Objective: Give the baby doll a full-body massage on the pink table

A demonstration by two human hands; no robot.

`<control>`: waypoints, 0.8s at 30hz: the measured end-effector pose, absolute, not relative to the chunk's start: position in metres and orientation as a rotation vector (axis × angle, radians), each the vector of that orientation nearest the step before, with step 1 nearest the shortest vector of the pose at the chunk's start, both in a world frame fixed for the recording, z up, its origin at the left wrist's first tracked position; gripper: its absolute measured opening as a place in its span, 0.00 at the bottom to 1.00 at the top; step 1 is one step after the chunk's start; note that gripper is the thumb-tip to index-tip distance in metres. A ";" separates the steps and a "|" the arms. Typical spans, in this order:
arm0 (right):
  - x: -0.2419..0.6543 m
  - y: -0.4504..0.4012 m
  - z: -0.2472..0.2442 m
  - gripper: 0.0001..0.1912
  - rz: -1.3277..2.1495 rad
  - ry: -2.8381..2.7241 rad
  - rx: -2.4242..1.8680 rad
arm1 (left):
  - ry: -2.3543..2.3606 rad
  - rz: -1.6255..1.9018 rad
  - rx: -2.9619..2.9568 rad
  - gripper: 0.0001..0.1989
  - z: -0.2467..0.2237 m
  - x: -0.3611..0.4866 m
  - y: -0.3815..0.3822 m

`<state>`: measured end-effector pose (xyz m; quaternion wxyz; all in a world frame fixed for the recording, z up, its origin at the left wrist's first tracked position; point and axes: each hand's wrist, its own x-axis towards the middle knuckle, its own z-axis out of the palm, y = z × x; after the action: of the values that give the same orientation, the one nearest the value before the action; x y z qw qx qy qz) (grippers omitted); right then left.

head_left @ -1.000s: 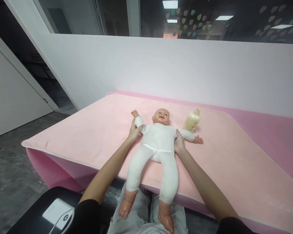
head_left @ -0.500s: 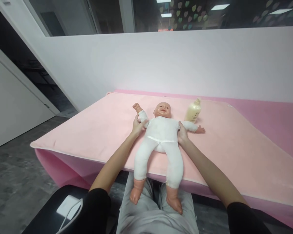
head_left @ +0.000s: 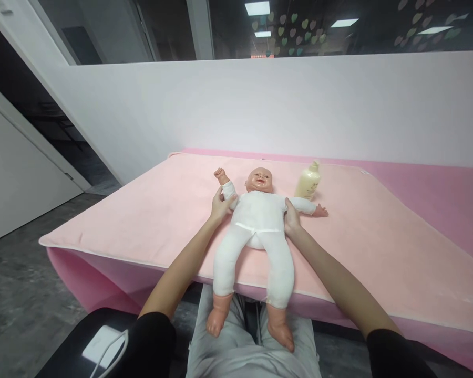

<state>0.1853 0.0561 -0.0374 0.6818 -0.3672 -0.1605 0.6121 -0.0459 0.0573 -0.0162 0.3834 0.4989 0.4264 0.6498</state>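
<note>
A baby doll (head_left: 259, 212) in white cloth lies on its back on the pink towel. Its head points to the wall and its feet hang past the front edge above my lap. My left hand (head_left: 221, 206) is closed around the doll's arm on the left, near the elbow, thumb on top. Against the doll's right-hand side, just under the armpit, my right hand (head_left: 291, 216) grips the body, with the thumb on top and the fingers mostly hidden. A pale yellow pump bottle (head_left: 308, 181) stands behind the doll's other outstretched arm.
The pink towel (head_left: 134, 210) covers the table, over a darker pink cover (head_left: 429, 194). A white wall (head_left: 260, 110) with windows rises behind. At lower left, a white device with a cable (head_left: 104, 346) lies on a black chair (head_left: 69, 346).
The head view has shifted slightly, so the whole scene sits a little lower and to the left. Both hands keep their hold on the doll, which has hardly moved.
</note>
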 end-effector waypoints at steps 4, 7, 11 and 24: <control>0.185 0.054 -0.032 0.10 1.389 -0.326 -0.863 | 1.185 1.762 1.159 0.18 -0.013 -0.048 0.059; 0.185 0.055 -0.032 0.10 1.374 -0.322 -0.869 | 1.202 1.783 1.041 0.20 -0.011 -0.051 0.060; 0.185 0.055 -0.033 0.10 1.371 -0.330 -0.867 | 1.149 1.759 0.947 0.17 -0.008 -0.054 0.059; 0.186 0.053 -0.028 0.09 1.373 -0.332 -0.885 | 1.142 1.807 0.946 0.16 -0.003 -0.058 0.057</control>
<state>0.1860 0.0526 -0.0280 0.6722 -0.3931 -0.1475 0.6098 -0.0583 0.0574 -0.0034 0.3914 0.3723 0.4495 0.7114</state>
